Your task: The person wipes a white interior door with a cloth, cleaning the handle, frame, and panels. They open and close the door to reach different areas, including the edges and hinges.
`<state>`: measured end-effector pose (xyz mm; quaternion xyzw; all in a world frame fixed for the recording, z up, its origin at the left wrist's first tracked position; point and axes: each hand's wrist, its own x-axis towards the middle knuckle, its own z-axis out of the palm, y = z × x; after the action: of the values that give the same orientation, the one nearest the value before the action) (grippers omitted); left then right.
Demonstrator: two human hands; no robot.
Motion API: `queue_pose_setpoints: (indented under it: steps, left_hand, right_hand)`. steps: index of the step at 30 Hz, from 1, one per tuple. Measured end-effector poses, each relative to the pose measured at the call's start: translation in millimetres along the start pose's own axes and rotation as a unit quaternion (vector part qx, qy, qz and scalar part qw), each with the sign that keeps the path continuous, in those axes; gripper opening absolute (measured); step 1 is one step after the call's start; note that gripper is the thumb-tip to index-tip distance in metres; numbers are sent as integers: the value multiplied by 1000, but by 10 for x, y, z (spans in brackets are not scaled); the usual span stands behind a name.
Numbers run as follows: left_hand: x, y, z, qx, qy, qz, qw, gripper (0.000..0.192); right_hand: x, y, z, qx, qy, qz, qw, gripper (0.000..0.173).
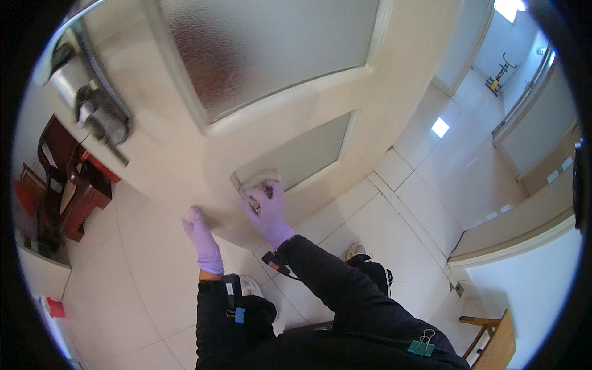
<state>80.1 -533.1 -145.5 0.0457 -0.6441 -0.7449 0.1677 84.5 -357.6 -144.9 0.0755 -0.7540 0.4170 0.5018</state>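
Note:
A cream door with frosted glass panes stands before me at a slant. My right hand, in a lilac glove, presses a pale, blurred cloth against the corner of the lower pane. Its fingers are bent over the cloth. In the same kind of glove, my left hand is at the door's free edge, thumb on the near face; its other fingers are mostly hidden. Above it at the left, the metal door handle and lock look blurred.
Dark red wooden chairs stand at the left beyond the door. A wooden stool is at the lower right, by the wall. A tiled corridor runs to a yellow and black exercise machine. My shoes are close to the door's bottom.

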Motion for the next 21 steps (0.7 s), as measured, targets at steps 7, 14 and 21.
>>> queue_pose_setpoints:
  steps: [7, 14, 21]
  left_hand:
    - [284, -11, -88, -19, -19, 4, 1000, 63]
    - [357, -56, -72, 2, 3, 25, 1000, 51]
    - [292, 3, 85, 105, 60, 62, 991, 49]
  right_hand:
    - [-275, 1036, -177, -54, 8, 158, 986, 30]
    - [314, 1680, -534, -166, 258, 312, 899, 35]
    - [-72, 1245, -416, -78, 70, 346, 932, 43]
